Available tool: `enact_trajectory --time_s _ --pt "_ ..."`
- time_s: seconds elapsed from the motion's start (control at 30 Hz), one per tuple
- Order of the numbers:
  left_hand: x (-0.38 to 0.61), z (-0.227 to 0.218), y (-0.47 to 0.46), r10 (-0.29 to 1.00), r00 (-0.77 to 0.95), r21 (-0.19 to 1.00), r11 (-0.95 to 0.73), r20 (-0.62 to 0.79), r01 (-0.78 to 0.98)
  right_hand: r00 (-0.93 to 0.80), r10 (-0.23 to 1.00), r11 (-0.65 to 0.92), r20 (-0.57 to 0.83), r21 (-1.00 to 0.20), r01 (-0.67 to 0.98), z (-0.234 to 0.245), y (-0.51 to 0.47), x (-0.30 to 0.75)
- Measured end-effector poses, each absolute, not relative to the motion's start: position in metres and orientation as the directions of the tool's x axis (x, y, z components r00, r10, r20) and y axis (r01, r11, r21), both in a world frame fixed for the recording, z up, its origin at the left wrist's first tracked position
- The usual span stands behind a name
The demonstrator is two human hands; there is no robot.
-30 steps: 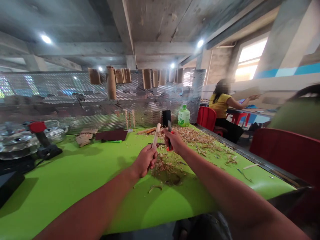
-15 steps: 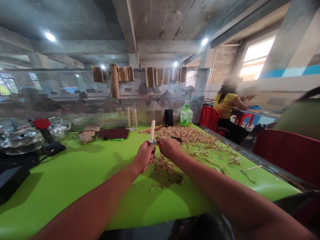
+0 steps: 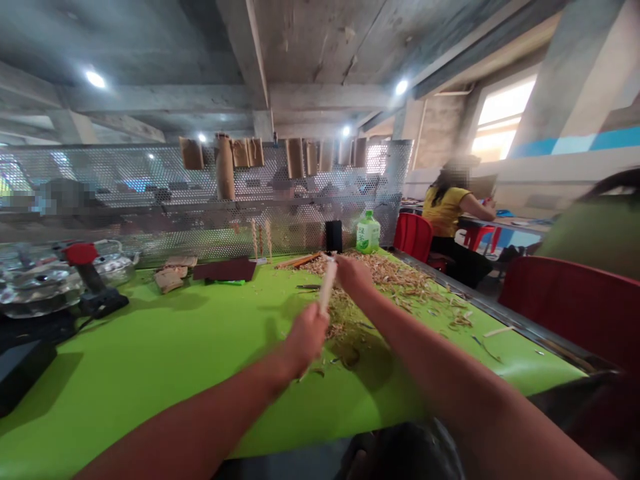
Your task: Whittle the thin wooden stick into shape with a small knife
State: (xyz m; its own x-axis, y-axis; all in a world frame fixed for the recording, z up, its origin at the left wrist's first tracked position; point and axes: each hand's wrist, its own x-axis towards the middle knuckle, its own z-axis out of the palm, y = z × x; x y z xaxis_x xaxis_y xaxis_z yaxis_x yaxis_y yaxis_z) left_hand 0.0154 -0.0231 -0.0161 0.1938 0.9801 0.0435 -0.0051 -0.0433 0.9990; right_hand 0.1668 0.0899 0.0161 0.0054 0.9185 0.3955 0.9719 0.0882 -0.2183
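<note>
My left hand (image 3: pixel 307 337) is closed around the lower end of a pale wooden stick (image 3: pixel 327 288), which points up and away over the green table (image 3: pixel 165 347). At the stick's far tip my right hand (image 3: pixel 353 273) is in a fist. Its fingers hide the red-handled knife that the earlier frames show in it. Both hands are blurred by motion. A heap of wood shavings (image 3: pixel 345 317) lies on the table under and beyond them.
A green bottle (image 3: pixel 368 232) and a black block (image 3: pixel 333 235) stand by the perforated metal screen (image 3: pixel 150 193). A dark board (image 3: pixel 225 270), a red-topped tool (image 3: pixel 83 267) and metal bowls (image 3: pixel 35 283) lie to the left. Red chairs (image 3: pixel 565 300) and a person in yellow (image 3: pixel 445 207) are on the right.
My right hand has gone from the stick's base, next to my left hand, out to its far tip. My left hand has drawn back toward me, tilting the stick.
</note>
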Motion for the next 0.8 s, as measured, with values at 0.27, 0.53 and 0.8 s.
enact_trajectory --time_s 0.27,0.53,0.8 --pt "0.007 -0.002 -0.010 0.988 0.150 0.968 0.083 -0.048 -0.236 0.185 0.907 -0.024 0.379 -0.391 0.920 0.011 0.109 0.190" --pt "-0.007 -0.008 0.012 0.992 0.121 0.975 -0.002 0.030 -0.224 -0.217 0.920 0.284 0.325 -0.174 0.943 0.002 0.070 0.133" --pt "-0.004 -0.008 0.008 0.992 0.059 0.988 -0.103 0.111 -0.114 -0.295 0.889 0.325 0.352 -0.029 0.945 0.006 0.055 0.129"
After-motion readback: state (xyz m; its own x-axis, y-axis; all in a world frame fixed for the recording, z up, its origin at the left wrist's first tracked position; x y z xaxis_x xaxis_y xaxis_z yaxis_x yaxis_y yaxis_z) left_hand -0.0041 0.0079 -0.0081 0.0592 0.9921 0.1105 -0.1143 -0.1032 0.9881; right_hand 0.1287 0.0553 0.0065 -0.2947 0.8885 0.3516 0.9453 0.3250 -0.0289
